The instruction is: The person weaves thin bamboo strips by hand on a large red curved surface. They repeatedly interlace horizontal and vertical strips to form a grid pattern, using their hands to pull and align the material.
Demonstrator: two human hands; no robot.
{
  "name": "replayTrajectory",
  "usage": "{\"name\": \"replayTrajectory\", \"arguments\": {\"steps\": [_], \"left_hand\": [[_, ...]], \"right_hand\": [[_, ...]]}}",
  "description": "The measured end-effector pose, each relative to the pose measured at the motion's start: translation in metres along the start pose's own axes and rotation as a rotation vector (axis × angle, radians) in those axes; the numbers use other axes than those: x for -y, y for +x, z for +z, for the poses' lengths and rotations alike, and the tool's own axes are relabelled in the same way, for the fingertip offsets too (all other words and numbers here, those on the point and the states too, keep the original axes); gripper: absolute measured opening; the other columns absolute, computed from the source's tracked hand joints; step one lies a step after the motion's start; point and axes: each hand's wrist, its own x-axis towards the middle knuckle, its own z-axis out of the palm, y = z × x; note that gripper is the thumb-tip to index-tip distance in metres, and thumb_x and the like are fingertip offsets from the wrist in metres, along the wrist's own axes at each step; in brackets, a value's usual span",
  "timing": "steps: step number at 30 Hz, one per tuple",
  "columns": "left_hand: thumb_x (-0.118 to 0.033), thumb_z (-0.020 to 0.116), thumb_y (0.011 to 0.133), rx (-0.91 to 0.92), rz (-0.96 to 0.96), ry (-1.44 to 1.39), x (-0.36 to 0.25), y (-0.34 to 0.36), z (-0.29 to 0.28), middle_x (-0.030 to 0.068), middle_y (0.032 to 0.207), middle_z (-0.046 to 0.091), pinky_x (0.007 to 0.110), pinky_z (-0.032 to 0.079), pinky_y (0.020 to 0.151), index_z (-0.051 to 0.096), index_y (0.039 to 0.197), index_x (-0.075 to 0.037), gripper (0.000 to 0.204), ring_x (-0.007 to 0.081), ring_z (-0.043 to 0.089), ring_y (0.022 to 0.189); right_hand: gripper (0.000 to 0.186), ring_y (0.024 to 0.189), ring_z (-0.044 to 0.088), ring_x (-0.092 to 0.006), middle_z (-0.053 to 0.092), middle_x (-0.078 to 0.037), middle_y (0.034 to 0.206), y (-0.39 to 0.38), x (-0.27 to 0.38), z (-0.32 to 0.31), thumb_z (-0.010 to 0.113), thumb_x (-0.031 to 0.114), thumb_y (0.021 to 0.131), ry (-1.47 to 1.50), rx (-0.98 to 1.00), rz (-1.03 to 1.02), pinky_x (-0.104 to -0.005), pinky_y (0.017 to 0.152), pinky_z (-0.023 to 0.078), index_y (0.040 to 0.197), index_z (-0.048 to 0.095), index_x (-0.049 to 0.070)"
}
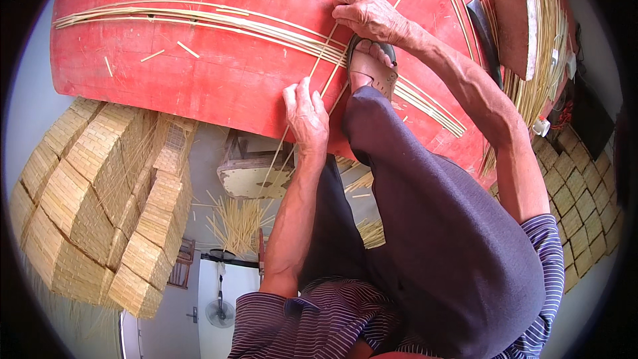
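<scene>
The red tabletop (pixel 219 73) serves as the landmark. A long band of bamboo strips (pixel 199 18) lies across it from its far left end toward its lower right corner, and a few more strips cross this band at a slant near the middle. The person's sandalled foot (pixel 371 66) stands on the tabletop just where the two sets of strips cross, pressing them down.

The left hand (pixel 307 116) rests at the tabletop's near edge, fingers close together and laid flat on one slanting strip, which runs on past the edge and down. The right hand (pixel 367 13) lies on the tabletop beyond the foot, fingers curled and pressing on the crossing strips; whether it pinches one I cannot tell.

The left half of the tabletop, on both sides of the band, is open red surface with only short loose slivers (pixel 188 49) scattered on it. The right end is crowded: a flat wooden block (pixel 515 30) and a dark blade (pixel 484 33) lie there beside a thick bundle of strips (pixel 538 46) along the right edge.

Below the tabletop's near left edge stands a stack of woven bamboo panels (pixel 100 199). Under its near edge a small stool (pixel 249 176) and loose strips lie on the floor. More woven panels (pixel 578 193) sit beyond the lower right corner.
</scene>
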Motion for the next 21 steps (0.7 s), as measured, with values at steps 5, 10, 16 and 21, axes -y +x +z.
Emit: {"name": "replayTrajectory", "arguments": {"steps": [5,10,16,21], "left_hand": [[0.0,0.063,0.085,0.003,0.0,-0.016,0.0033,0.0015,-0.0019,0.0206,0.107,0.056,0.044,0.049,0.088,0.06,0.122,0.0,0.037,0.0368,0.059,0.099],[0.0,0.063,0.085,0.02,-0.01,-0.002,0.0006,0.0033,-0.003,0.0204,0.106,0.056,0.044,0.049,0.088,0.061,0.121,0.0,0.036,0.0366,0.059,0.098],[0.0,0.063,0.085,0.02,-0.009,-0.001,0.0003,0.0039,-0.003,0.0205,0.106,0.056,0.044,0.049,0.087,0.061,0.12,0.0,0.035,0.0365,0.059,0.098],[-0.001,0.064,0.084,0.024,0.011,0.01,-0.0018,0.0053,-0.005,0.02,0.102,0.057,0.044,0.05,0.086,0.062,0.118,0.0,0.034,0.0361,0.06,0.095]], "right_hand": [[0.01,0.084,0.059,-0.0312,0.054,-0.01,0.084,0.0011,0.0007,0.001,0.07,0.009,0.082,0.03,-0.004,0.002,-0.0412,0.073,0.05,0.084,0.061,0.004],[0.01,0.084,0.059,-0.0321,0.054,-0.01,0.084,0.0006,0.0009,-0.0013,0.07,0.009,0.082,0.026,0.031,0.014,-0.0419,0.074,0.05,0.085,0.061,0.004],[0.013,0.088,0.06,-0.0329,0.056,-0.011,0.088,0.0013,0.0014,-0.0013,0.069,0.013,0.081,0.043,0.024,0.008,-0.0432,0.077,0.05,0.079,0.059,0.004],[0.015,0.092,0.06,-0.0333,0.058,-0.011,0.091,0.0024,0.0039,-0.0044,0.068,0.015,0.082,0.032,0.045,0.027,-0.0436,0.079,0.051,0.078,0.058,0.004]]}}
